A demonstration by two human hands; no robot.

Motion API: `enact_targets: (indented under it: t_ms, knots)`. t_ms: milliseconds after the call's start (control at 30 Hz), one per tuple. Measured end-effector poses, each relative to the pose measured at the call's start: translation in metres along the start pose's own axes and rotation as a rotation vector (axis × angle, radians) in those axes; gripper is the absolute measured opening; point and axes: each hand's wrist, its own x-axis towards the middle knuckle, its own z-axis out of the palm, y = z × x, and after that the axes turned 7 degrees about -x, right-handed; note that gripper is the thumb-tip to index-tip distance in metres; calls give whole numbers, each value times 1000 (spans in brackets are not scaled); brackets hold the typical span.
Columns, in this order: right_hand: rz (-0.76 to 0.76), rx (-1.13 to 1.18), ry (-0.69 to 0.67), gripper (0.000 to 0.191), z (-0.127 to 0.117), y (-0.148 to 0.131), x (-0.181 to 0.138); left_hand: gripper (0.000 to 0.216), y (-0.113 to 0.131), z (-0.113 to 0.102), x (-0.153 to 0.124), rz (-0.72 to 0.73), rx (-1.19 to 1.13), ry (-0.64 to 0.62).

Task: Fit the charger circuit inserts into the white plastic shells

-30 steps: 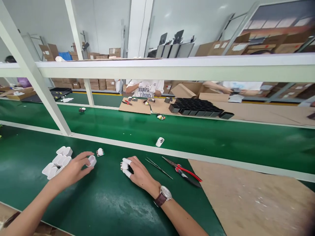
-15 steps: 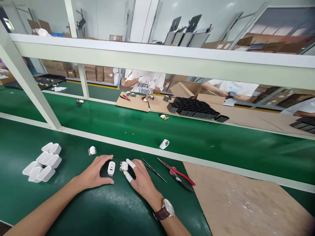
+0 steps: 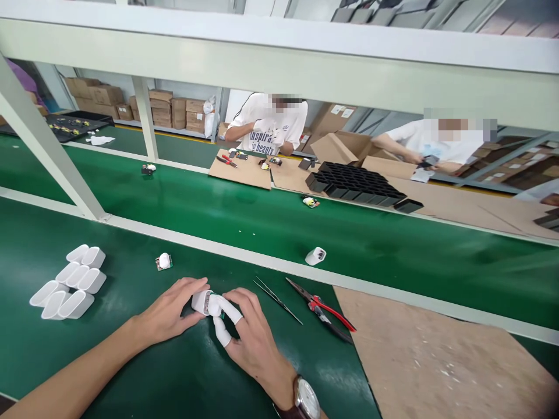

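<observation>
My left hand (image 3: 170,314) pinches a small white plastic shell (image 3: 201,301) on the green bench. My right hand (image 3: 251,343), with white finger cots on thumb and forefinger, presses a small white part (image 3: 215,305) against that shell; the two hands meet there. A pile of several empty white shells (image 3: 67,282) lies to the left. One small board with a white part (image 3: 163,261) sits just beyond my left hand.
Tweezers (image 3: 278,299) and red-handled cutters (image 3: 323,308) lie right of my hands, beside a brown cardboard sheet (image 3: 437,361). A white shell (image 3: 315,256) rides the green belt. Across it two people work by a black tray (image 3: 356,186). A white frame post (image 3: 48,151) slants at left.
My left hand carried a white shell from the pile over to my right hand. The two hands have closed together on the shell and the part. The view dropped lower.
</observation>
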Motion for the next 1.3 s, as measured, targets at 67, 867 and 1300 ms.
enact_targets:
  t_ms: [67, 867, 1300]
  knots:
    - [-2, 2, -10, 53, 0, 0, 0, 66, 2, -1, 1, 4, 5, -4]
    - [-45, -25, -25, 42, 3, 2, -5, 67, 4, 0, 2, 53, 85, -9]
    - [-34, -5, -69, 44, -7, 1, 1, 68, -4, 5, -1, 89, 134, 16]
